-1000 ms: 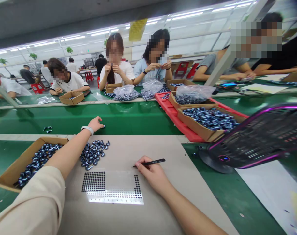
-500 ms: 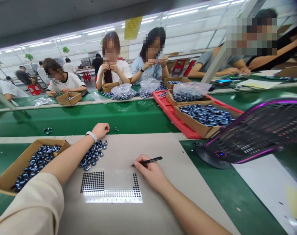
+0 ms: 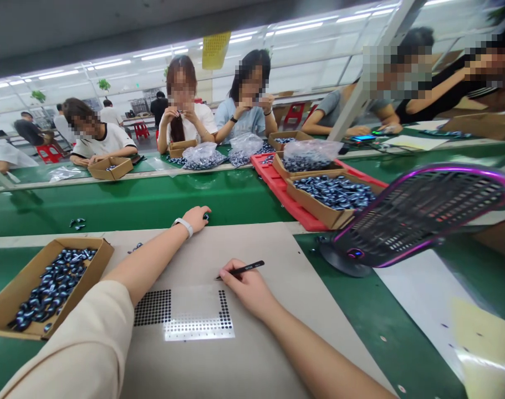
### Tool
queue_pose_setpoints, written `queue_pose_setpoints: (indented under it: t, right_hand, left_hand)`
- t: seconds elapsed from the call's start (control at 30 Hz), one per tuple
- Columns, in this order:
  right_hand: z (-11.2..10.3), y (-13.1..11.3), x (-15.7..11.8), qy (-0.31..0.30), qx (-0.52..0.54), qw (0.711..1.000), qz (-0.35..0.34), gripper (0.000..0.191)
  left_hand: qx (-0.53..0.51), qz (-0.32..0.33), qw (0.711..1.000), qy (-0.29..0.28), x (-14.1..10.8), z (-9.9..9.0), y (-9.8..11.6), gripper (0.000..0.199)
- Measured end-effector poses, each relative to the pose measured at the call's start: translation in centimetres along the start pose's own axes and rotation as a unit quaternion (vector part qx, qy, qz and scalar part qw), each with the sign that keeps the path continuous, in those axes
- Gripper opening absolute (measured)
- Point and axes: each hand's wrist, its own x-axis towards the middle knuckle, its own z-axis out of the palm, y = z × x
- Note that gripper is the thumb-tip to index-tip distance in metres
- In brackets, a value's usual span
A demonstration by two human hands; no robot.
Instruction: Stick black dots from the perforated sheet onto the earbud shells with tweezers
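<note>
R hand pinches tweezers; L hand at dark pc., can't tell if gripped.

Green tabletop, partly covered by a grey-beige mat.
The dotted sheet, clear in its upper middle, lies flat on the mat; a few dark-blue pieces show farther back, mostly hidden by the left sleeve and arm. At the left stands a cardboard box of similar pieces. To the right of the mat, the tabletop carries a black fan on its round base, a white paper, and a yellowish sheet overlapping that paper. Beyond runs a green strip bearing a small loose cluster of parts and, farther right, a red tray loaded with boxes.
</note>
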Motion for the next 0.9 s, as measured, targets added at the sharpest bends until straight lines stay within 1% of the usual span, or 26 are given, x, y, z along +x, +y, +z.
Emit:
queue_pose_setpoints:
  t: [0.13,0.27,0.43,0.57,0.7,0.8,0.9]
  right_hand:
    - [0.0,-0.1,-0.1,-0.002,0.001,1.000,0.003,0.021]
    - [0.2,-0.1,0.0,-0.004,0.002,1.000,0.007,0.021]
    - [0.2,-0.1,0.0,-0.003,0.000,1.000,0.006,0.019]
    - [0.2,0.0,0.0,-0.001,0.002,1.000,0.005,0.018]
    - [0.4,0.1,0.1,0.001,0.006,1.000,0.005,0.018]
    - [0.4,0.1,0.1,0.004,0.005,1.000,0.003,0.017]
    - [0.4,0.2,0.1,0.007,0.004,1.000,-0.002,0.018]
  left_hand:
    - [0.012,0.009,1.000,-0.026,1.5,0.0,0.6,0.029]
    - [0.023,-0.006,0.999,-0.033,1.8,-0.5,0.7,0.030]
    - [0.026,-0.025,0.999,-0.022,2.1,-0.9,0.8,0.030]
    - [0.018,-0.026,0.999,-0.015,2.1,-0.6,1.1,0.033]
    - [0.005,-0.026,1.000,-0.014,2.1,-0.4,1.9,0.034]
    - [-0.027,-0.023,0.999,-0.002,2.1,-0.8,2.4,0.033]
    - [-0.084,-0.008,0.996,0.032,1.0,-1.5,2.8,0.029]
